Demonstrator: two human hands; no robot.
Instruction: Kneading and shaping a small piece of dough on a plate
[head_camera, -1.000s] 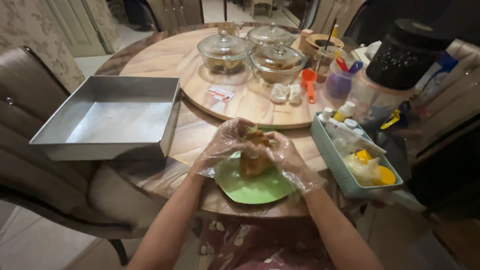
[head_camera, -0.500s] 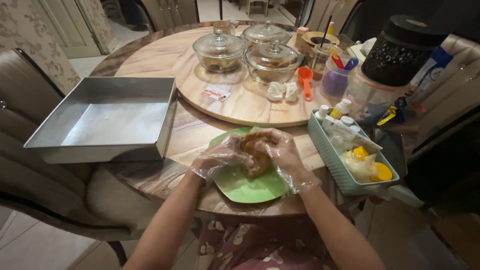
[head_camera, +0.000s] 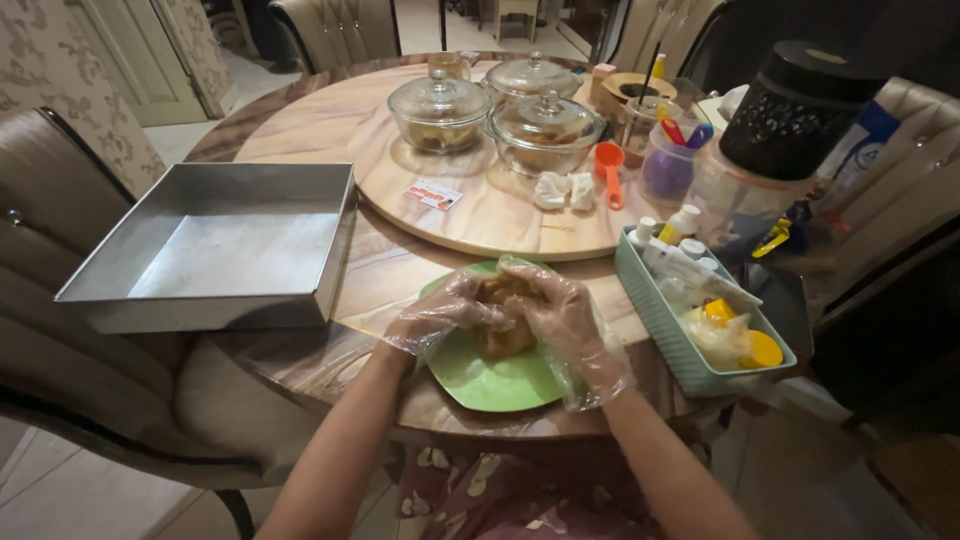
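Both my hands wear loose clear plastic gloves. My left hand (head_camera: 445, 312) and my right hand (head_camera: 565, 322) are closed together around a brown lump of food (head_camera: 503, 335). The lump rests on a green plate (head_camera: 490, 378) at the near edge of the round wooden table (head_camera: 310, 125). My fingers meet over the top of the lump and hide most of it. A square metal baking pan (head_camera: 225, 245), with nothing in it, sits to the left of my left hand.
A wooden turntable (head_camera: 480, 210) carries two lidded glass bowls (head_camera: 440, 108), an orange scoop (head_camera: 610, 165) and a small card. A teal tray (head_camera: 670, 335) of bottles and yellow-capped containers stands right of the plate. A black appliance (head_camera: 795, 110) is at far right. Padded chairs ring the table.
My hands have lowered the brown lump onto the plate and now press around it; the view has tilted slightly.
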